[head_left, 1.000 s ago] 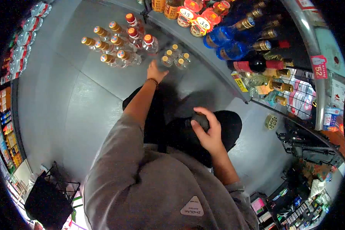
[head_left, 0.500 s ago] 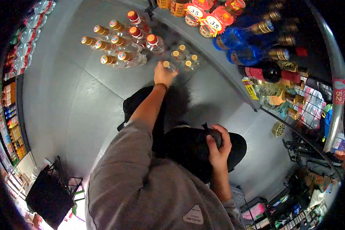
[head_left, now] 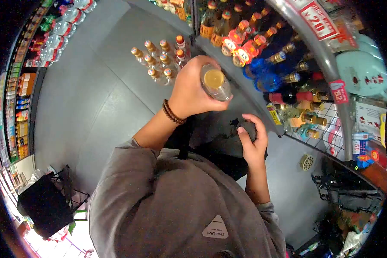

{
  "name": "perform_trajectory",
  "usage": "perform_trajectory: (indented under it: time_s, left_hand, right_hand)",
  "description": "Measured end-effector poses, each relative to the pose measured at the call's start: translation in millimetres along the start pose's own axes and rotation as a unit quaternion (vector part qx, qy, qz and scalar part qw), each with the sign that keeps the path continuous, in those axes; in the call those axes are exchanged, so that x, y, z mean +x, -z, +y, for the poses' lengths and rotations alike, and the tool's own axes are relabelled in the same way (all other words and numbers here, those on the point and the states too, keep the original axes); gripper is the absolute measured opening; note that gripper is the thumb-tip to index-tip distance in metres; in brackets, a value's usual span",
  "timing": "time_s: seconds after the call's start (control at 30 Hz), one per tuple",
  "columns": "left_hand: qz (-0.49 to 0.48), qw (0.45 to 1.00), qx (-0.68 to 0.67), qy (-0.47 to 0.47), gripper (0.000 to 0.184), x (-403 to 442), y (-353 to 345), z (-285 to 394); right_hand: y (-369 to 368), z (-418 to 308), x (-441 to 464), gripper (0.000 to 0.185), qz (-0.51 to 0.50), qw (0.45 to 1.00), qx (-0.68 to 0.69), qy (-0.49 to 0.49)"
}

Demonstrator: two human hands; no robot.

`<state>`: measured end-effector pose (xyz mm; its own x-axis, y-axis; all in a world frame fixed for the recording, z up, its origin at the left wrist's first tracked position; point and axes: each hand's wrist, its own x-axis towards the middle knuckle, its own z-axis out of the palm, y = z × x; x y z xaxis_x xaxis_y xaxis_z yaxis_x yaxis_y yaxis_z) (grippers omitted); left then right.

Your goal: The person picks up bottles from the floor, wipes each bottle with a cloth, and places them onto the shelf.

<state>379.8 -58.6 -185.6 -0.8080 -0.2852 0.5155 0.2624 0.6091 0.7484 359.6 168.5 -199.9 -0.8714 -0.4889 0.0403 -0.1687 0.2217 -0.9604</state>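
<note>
My left hand (head_left: pixel 193 88) is wrapped round a small clear bottle (head_left: pixel 215 81) with a gold cap, raised close to the camera. A beaded bracelet is on that wrist. Over my right thigh, my right hand (head_left: pixel 254 139) grips a dark cloth (head_left: pixel 246 129) bunched into a round wad. On the grey floor beyond stand several clear bottles with gold caps (head_left: pixel 152 60), and beside them bottles with red caps (head_left: pixel 180 55). My left hand hides part of the floor behind it.
A shelf edge (head_left: pixel 245 92) runs along the right, with blue bottles (head_left: pixel 266 81), a dark wine bottle (head_left: pixel 288 96) and jars. Packs of water bottles (head_left: pixel 60 36) stand at the far left. A black folding chair (head_left: pixel 45 202) is at the lower left.
My left hand has taken hold of a small gold-capped bottle from the floor and lifted it towards the camera. My right hand still holds the dark cloth. The view has shifted.
</note>
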Motion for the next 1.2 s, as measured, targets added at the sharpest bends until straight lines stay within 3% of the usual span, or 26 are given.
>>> perform_trajectory:
  time_s: [0.03, 0.13, 0.27, 0.47, 0.53, 0.6, 0.67, 0.7, 0.73, 0.8, 0.87, 1.0, 1.03, 1.07, 1.13, 1.2]
  left_hand:
    - [0.049, 0.999, 0.007, 0.011, 0.071, 8, 1, 12]
    - [0.060, 0.998, 0.011, 0.028, 0.072, 23, 12, 49]
    - [0.062, 0.995, 0.058, -0.048, 0.072, 40, 24, 82]
    - [0.056, 0.997, -0.010, -0.059, 0.077, 48, 14, 97]
    - [0.043, 0.988, -0.150, 0.015, 0.077, 61, 9, 101]
    - [0.022, 0.986, -0.166, 0.000, 0.082, 81, 11, 102]
    - [0.046, 0.922, -0.377, 0.070, 0.065, 104, 7, 100]
    - [0.050, 0.924, -0.378, 0.014, 0.057, 120, 7, 101]
    - [0.034, 0.948, -0.316, -0.013, 0.061, 135, 12, 93]
    - [-0.037, 0.872, -0.485, 0.059, 0.060, 165, 25, 86]
    - [-0.073, 0.843, -0.523, 0.099, 0.054, 200, 34, 80]
    - [-0.108, 0.871, -0.452, 0.158, 0.042, 261, 38, 94]
    - [-0.065, 0.878, -0.440, 0.175, 0.035, 272, 35, 100]
    - [-0.171, 0.886, -0.409, 0.137, 0.035, 287, 36, 85]
    - [-0.240, 0.883, -0.394, 0.088, 0.036, 317, 24, 65]
    - [-0.267, 0.899, -0.342, 0.054, 0.047, 340, 13, 58]
  right_hand:
    - [5, -6, 3, 0.031, -0.002, 1.000, -0.003, 0.015]
    - [20, -17, 9, 0.030, -0.002, 0.999, 0.003, 0.042]
    - [37, -20, 13, 0.028, 0.009, 0.999, -0.008, 0.041]
    - [53, -20, 7, 0.026, 0.011, 0.999, -0.012, 0.041]
    - [59, -13, 3, 0.026, 0.018, 0.999, -0.030, 0.035]
    - [62, -8, -1, 0.025, 0.037, 0.999, -0.033, 0.022]
    - [62, 11, -6, 0.025, 0.061, 0.998, -0.012, 0.014]
    - [61, 12, -8, 0.025, 0.065, 0.997, -0.027, -0.007]
    - [59, 14, -10, 0.025, 0.067, 0.996, -0.043, -0.031]
    - [54, 20, -13, 0.025, 0.069, 0.997, -0.010, -0.036]
    - [49, 18, -13, 0.025, 0.064, 0.996, -0.004, -0.059]
    - [41, 6, -5, 0.025, 0.095, 0.994, -0.018, -0.045]
    - [39, -4, -1, 0.025, 0.112, 0.992, -0.043, -0.048]
    - [36, -15, 3, 0.026, 0.129, 0.988, -0.066, -0.052]
    - [31, -41, 11, 0.027, 0.153, 0.983, -0.030, -0.097]
    - [23, -57, 21, 0.028, 0.178, 0.982, -0.021, -0.059]
